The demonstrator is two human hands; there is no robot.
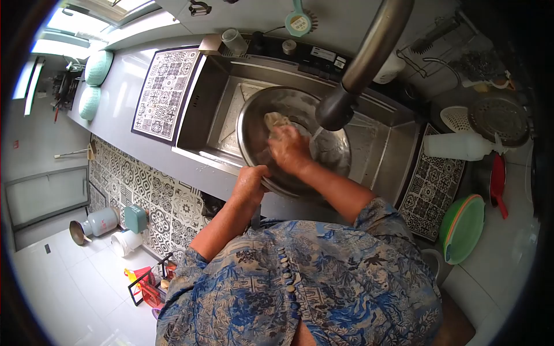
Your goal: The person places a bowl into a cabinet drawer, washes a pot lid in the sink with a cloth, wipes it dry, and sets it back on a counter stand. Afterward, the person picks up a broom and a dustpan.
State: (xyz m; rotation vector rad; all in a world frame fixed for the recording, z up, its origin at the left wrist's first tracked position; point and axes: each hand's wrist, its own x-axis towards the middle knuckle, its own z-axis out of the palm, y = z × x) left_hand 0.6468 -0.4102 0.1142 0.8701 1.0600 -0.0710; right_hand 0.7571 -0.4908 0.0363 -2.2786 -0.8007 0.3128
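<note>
- The metal bowl (249, 138) stands tilted in the sink (372, 151).
- The person's left hand (250, 180) grasps the bowl's near rim, its fingers closed on it.
- The right hand (290, 151) reaches inside the bowl, touching a pale, soft-looking item (277, 120); whether its fingers are clenched on that item, one cannot tell.
- The faucet (336, 108) hangs over the bowl's right side, a thin stream running into it.
- Left of the bowl, a patterned mat (167, 92) lies on the surface (118, 118); right of it lies a white bottle (459, 147).
</note>
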